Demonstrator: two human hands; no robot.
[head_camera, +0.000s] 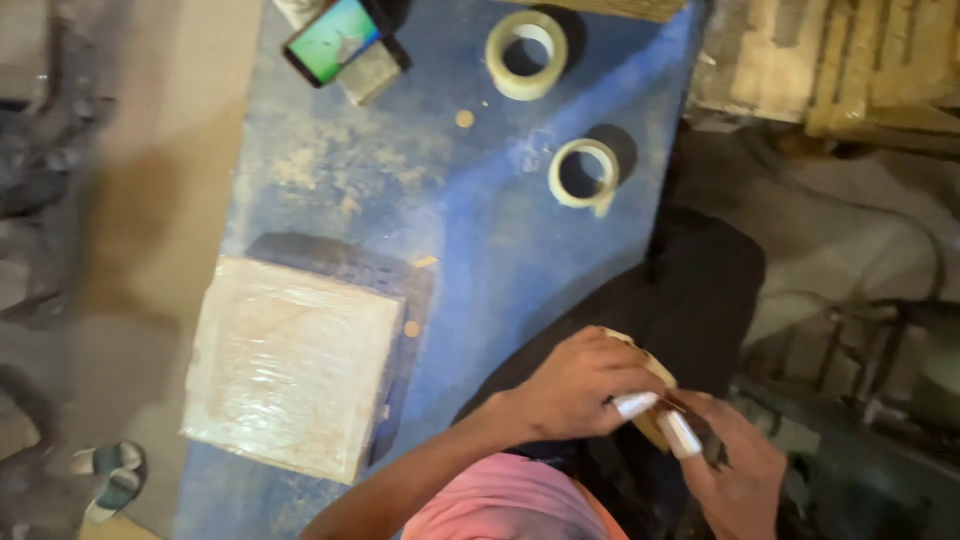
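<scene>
Your left hand (575, 385) closed round a small tan piece (655, 385), your right hand (735, 470) pinching its edge, blue table (450, 230), two tape rolls (527, 55) beyond

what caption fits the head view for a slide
Left hand and right hand hold a small tan piece beside a blue table.

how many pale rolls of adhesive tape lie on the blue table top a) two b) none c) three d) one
a: two pale rolls of tape lie on the blue table top, one roll near the far edge and the other roll closer to the person, apart from each other.
</scene>
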